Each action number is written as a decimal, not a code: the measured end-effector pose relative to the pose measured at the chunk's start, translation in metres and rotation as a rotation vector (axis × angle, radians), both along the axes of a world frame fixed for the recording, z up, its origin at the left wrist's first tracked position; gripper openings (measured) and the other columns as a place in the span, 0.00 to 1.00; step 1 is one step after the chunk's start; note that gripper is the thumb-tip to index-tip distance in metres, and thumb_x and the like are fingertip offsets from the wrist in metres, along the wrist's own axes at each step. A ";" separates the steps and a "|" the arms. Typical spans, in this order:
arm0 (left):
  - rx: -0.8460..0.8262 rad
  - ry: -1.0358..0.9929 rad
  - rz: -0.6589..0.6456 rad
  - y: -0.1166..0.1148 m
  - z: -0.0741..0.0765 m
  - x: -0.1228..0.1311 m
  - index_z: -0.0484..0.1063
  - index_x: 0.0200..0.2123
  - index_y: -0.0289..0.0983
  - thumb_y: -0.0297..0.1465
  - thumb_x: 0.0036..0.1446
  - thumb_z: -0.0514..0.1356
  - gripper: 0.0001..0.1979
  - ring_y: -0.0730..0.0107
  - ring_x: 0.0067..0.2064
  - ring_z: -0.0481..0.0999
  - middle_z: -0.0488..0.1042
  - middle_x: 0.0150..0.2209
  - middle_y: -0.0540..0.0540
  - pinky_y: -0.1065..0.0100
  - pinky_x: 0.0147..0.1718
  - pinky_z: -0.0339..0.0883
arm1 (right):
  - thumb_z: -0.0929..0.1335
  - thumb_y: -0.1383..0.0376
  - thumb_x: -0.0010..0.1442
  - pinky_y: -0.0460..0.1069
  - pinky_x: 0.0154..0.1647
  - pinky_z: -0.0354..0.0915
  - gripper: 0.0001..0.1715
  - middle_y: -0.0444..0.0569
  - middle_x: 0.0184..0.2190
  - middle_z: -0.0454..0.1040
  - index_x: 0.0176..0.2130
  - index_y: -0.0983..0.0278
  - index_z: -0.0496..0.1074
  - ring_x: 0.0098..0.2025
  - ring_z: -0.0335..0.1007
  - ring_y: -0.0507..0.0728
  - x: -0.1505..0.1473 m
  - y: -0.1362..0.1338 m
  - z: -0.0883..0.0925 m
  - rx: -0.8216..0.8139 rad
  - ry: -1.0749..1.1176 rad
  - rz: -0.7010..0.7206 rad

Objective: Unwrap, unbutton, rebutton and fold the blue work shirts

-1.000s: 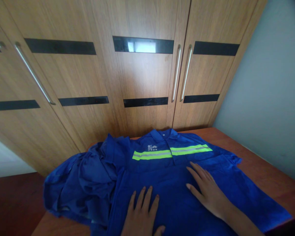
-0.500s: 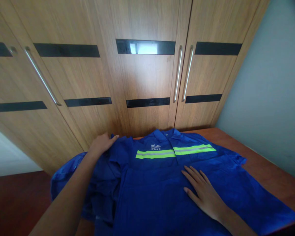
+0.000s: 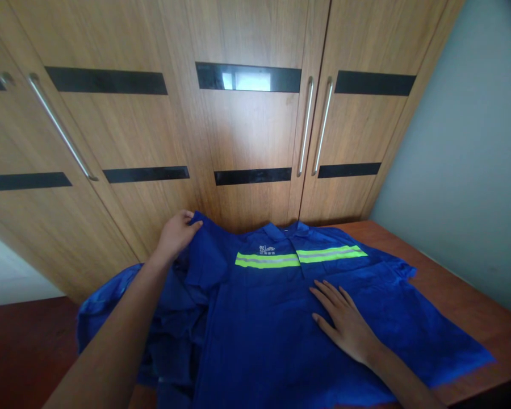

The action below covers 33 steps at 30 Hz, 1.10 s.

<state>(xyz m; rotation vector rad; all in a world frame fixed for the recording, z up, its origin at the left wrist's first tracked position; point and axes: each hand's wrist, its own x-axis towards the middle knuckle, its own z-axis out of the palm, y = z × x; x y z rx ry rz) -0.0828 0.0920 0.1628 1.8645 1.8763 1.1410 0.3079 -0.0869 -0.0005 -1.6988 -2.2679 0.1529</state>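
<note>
A blue work shirt (image 3: 276, 335) with yellow-green reflective stripes (image 3: 300, 255) lies spread front-up on a reddish wooden table (image 3: 451, 295). My left hand (image 3: 176, 233) is closed on the shirt's far left shoulder and holds that edge raised off the table. My right hand (image 3: 344, 324) lies flat on the shirt's middle with its fingers stretched out, below the stripes. The shirt's left side is bunched in folds and hangs over the table's left edge.
A wooden wardrobe (image 3: 247, 125) with long metal handles (image 3: 323, 125) and black strips stands right behind the table. A grey wall (image 3: 472, 170) closes the right side. Dark floor (image 3: 21, 352) shows at the lower left.
My left hand left the shirt's front, reached to the far left shoulder, gripped it and lifted it. My right hand slid slightly toward me and stayed flat.
</note>
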 end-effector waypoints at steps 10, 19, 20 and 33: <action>0.056 0.753 -0.384 -0.135 -0.020 0.122 0.62 0.52 0.39 0.25 0.61 0.46 0.17 0.62 0.38 0.76 0.75 0.37 0.44 0.66 0.36 0.65 | 0.56 0.48 0.65 0.66 0.65 0.42 0.33 0.49 0.66 0.52 0.65 0.54 0.52 0.68 0.43 0.63 0.001 0.002 0.000 -0.021 0.001 0.003; -0.077 0.976 -0.449 -0.147 -0.081 0.135 0.72 0.45 0.34 0.20 0.58 0.50 0.16 0.57 0.41 0.75 0.75 0.38 0.37 0.58 0.38 0.66 | 0.57 0.48 0.65 0.66 0.65 0.44 0.33 0.48 0.66 0.52 0.65 0.53 0.53 0.68 0.44 0.63 0.003 0.004 -0.002 -0.015 -0.004 0.007; -0.086 0.981 -0.438 -0.144 -0.078 0.130 0.72 0.42 0.34 0.20 0.58 0.50 0.15 0.57 0.41 0.74 0.76 0.37 0.37 0.58 0.38 0.66 | 0.57 0.48 0.65 0.66 0.65 0.44 0.33 0.48 0.66 0.52 0.65 0.53 0.53 0.68 0.44 0.63 0.003 0.004 -0.002 -0.012 -0.003 0.007; -0.059 0.866 -0.609 -0.146 -0.068 0.121 0.69 0.39 0.39 0.25 0.57 0.53 0.09 0.60 0.41 0.75 0.75 0.38 0.44 0.64 0.37 0.68 | 0.60 0.46 0.62 0.63 0.63 0.51 0.30 0.53 0.59 0.64 0.56 0.59 0.67 0.62 0.56 0.64 0.010 0.011 0.011 -0.022 0.074 -0.033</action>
